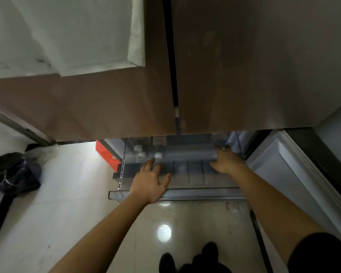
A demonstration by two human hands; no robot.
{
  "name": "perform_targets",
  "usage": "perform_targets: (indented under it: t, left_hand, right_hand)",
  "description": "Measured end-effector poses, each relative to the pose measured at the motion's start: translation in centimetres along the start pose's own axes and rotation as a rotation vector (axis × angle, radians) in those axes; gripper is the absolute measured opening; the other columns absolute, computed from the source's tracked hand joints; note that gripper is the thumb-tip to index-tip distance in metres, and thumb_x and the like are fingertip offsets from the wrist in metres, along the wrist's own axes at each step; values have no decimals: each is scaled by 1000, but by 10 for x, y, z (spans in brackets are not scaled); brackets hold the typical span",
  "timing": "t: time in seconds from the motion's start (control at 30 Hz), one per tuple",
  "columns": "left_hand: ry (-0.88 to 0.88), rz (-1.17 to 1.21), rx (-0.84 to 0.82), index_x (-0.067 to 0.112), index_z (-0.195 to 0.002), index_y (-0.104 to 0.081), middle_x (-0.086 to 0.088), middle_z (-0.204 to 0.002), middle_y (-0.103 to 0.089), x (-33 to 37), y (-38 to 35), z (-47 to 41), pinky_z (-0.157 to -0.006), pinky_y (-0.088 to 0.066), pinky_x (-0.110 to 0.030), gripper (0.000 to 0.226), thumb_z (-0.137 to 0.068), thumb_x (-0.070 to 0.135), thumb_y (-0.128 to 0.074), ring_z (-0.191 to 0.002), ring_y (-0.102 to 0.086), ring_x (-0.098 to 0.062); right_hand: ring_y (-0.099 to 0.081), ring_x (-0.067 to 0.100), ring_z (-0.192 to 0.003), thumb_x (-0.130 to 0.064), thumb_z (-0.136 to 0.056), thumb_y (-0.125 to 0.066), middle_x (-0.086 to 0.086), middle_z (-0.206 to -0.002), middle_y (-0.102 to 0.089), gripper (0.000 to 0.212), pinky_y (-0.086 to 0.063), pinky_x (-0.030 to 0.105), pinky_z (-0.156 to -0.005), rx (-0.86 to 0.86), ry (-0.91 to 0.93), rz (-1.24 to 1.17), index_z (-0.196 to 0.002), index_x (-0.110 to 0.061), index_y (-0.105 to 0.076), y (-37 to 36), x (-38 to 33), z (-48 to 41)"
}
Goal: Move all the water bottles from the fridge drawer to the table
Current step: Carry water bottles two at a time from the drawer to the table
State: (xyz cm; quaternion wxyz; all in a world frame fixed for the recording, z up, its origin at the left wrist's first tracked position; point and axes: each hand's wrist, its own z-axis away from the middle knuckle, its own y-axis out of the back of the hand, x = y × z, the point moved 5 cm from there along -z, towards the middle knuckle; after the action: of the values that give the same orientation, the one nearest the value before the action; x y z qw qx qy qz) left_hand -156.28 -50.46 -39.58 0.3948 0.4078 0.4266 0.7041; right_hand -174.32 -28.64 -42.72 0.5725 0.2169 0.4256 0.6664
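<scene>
Both arms are uncovered. The left forearm (106, 233) shows bare all the way to the bottom edge of the view, and the left hand (151, 180) is bare as well, its fingers and thumb plainly outlined. The right forearm (274, 209) is bare up to a black sleeve (323, 255), short and loose, whose curved hem crosses the upper arm in the lower right corner. The right hand (225, 160) is bare, its fingertips smeared by blur. At the bottom centre sit rounded black shapes (205, 255), clothing or footwear, too dark to tell apart.
</scene>
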Motion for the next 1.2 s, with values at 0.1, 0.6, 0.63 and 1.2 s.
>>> perform_targets:
  t: [0.1,0.6,0.63,1.2]
  left_hand:
    - [-5,23,-23,27,-152,-28,-6,-164,-16,-2,-4,-2,-118,-29,-47,66,-97,62,-32,-150,-15,-26]
    - [126,46,-285,28,-158,-5,-15,-165,-4,-4,-21,-106,-121,-9,-55,82,-94,63,-42,-149,-1,-43]
    - [126,52,-320,28,-158,-5,-14,-165,-4,-6,-27,-112,-121,-7,-54,81,-94,63,-42,-149,0,-43]
    - [40,-23,-50,23,-128,-45,-21,-127,-49,2,0,-46,-91,-50,-46,43,-90,36,-62,-118,-48,-39]
  right_hand:
    - [-41,40,-135,-51,-94,-50,15,-161,-21,72,-40,51,-108,-13,-22,-111,-156,-30,-18,-1,-2,-13]
    - [-47,36,-126,-43,-86,-70,15,-157,-18,70,-48,39,-101,-91,9,18,-147,-24,-41,-23,4,5]
    - [-44,37,-130,-44,-86,-71,14,-159,-15,73,-45,40,-106,-109,12,-9,-149,-25,-39,-25,5,4]
    - [-54,34,-112,-29,-83,-74,11,-130,-48,45,-50,36,-87,103,83,-5,-122,-31,-52,-7,-19,41]
